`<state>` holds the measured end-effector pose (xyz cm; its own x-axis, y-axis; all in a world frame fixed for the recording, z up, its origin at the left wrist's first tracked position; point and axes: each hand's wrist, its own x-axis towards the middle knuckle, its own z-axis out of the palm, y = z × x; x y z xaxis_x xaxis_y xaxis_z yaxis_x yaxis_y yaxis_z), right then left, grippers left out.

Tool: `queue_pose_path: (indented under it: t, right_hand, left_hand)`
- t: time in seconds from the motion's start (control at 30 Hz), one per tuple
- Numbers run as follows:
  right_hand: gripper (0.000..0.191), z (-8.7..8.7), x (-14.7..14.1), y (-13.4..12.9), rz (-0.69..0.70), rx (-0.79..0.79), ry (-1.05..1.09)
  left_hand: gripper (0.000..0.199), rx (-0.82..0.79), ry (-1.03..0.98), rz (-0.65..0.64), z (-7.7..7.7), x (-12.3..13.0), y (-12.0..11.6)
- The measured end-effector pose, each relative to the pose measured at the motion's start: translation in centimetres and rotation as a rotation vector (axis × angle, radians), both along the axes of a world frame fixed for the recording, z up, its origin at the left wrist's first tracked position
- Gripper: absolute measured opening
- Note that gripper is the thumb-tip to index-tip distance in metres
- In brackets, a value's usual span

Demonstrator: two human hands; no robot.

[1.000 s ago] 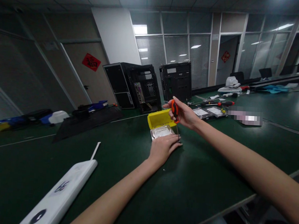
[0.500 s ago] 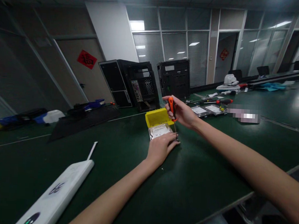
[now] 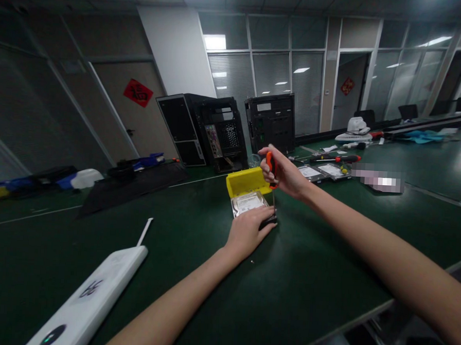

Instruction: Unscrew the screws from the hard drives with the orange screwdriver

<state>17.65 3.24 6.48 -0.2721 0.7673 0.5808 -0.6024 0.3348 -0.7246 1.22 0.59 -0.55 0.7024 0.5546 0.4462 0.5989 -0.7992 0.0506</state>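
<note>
My right hand [image 3: 282, 171] is closed around the orange-and-black handle of a screwdriver [image 3: 271, 167]. Its thin shaft points down, nearly upright, to the right edge of a hard drive [image 3: 248, 202]. Over the near part of that drive lies my left hand [image 3: 250, 227], gripping it with the fingers and thumb at its right end. The exact spot where the screwdriver tip meets the drive is too small to make out. Directly behind the drive stands an open yellow plastic piece [image 3: 247, 181], like a case or lid. A tiny light bit [image 3: 252, 261] lies on the table near my left wrist.
Two more hard drives [image 3: 333, 170] lie to the right, with a red-and-black screwdriver [image 3: 347, 159] behind them. Black computer cases [image 3: 269, 124] stand at the back. A long white device [image 3: 93, 289] lies at front left on the green table [image 3: 306, 279]; a black mat [image 3: 132, 190] is beyond it.
The screwdriver handle has shifted slightly right, so the shaft stands more upright. My left hand keeps its place on the hard drive. The whole view has moved a little.
</note>
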Motion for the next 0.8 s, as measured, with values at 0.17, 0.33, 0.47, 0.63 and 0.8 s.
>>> queue_pose_path:
  t: [0.17, 0.33, 0.47, 0.63, 0.8]
  right_hand:
    - [0.029, 0.0, 0.1, 0.0, 0.036, 0.010, -0.037]
    - [0.020, 0.1, -0.6, -0.5, -0.156, -0.004, 0.000]
    - [0.025, 0.1, -1.3, -0.7, -0.246, 0.034, -0.026]
    - [0.026, 0.1, -1.5, -1.1, -0.126, 0.041, -0.039]
    - [0.031, 0.1, -1.6, -1.2, -0.058, 0.041, -0.061]
  left_hand:
    - [0.032, 0.008, 0.014, -0.037, 0.0, -0.1, 0.2]
    - [0.031, 0.019, 0.020, -0.038, -0.1, -0.1, 0.2]
    - [0.031, 0.030, 0.031, -0.040, -0.1, -0.1, 0.2]
    - [0.031, 0.036, 0.044, -0.041, -0.1, 0.0, 0.1]
    - [0.030, 0.035, 0.045, -0.044, 0.0, 0.0, 0.0]
